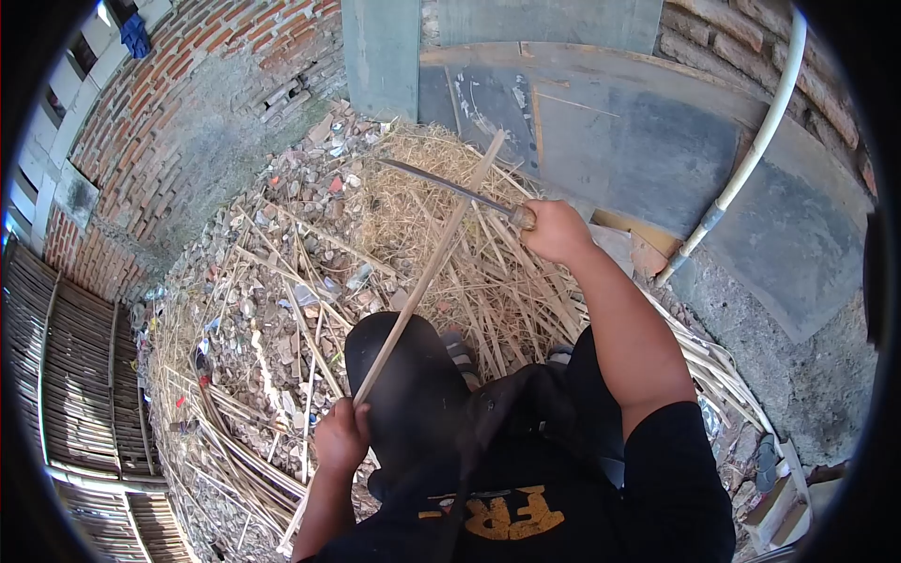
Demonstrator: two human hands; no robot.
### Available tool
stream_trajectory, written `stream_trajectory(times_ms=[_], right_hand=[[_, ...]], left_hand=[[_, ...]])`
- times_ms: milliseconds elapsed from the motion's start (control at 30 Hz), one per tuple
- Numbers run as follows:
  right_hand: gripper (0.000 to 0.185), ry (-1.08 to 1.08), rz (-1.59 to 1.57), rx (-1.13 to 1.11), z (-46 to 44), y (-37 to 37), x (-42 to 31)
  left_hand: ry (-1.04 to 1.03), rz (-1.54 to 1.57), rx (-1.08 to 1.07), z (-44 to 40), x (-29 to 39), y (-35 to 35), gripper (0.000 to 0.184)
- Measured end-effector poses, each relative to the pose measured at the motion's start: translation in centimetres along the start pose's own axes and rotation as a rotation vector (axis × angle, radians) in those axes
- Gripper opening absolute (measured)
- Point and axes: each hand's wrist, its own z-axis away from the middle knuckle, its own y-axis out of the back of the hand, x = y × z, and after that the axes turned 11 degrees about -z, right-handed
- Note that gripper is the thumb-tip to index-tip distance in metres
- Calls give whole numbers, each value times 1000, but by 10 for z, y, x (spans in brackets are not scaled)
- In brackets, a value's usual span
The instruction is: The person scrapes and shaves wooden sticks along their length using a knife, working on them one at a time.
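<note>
My left hand (342,435) is closed round the lower end of a long bamboo strip (419,293), which slants up and away past my knee. In my right hand (556,231) is the handle of a machete (441,181), its dark blade pointing left. The blade crosses the strip near its upper end; whether it is cutting in or only resting there I cannot tell. Below and beyond the blade lies a heap of pale shavings (404,202), with several cut strips (511,286) scattered near my feet.
Rubble (272,319) covers the ground to the left, with more bamboo strips (239,460) lying on it. A brick wall (188,141) stands at the far left, grey boards (629,131) lean ahead, and a white pipe (765,131) rises at the right. A slatted bamboo panel (80,375) is at the left edge.
</note>
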Motion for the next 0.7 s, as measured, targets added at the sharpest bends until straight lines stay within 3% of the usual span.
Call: stream_trajectory(times_ms=[100, 200, 400, 500, 600, 700], right_hand=[[39, 26, 74, -11, 4, 4, -3], [33, 123, 94, -54, 10, 10, -11], [28, 301, 304, -284, 17, 5, -31], [26, 250, 279, -257, 14, 9, -28], [25, 121, 121, -82, 7, 7, -12], [34, 85, 72, -16, 7, 12, -10]], left_hand=[[-11, 1, -17, -3, -3, 4, 23], [-10, 44, -38, 0, -4, 2, 22], [25, 136, -19, -2, -1, 3, 17], [24, 136, 38, 0, -3, 1, 18], [31, 112, 68, 0, -2, 0, 22], [43, 128, 68, 1, -2, -1, 25]])
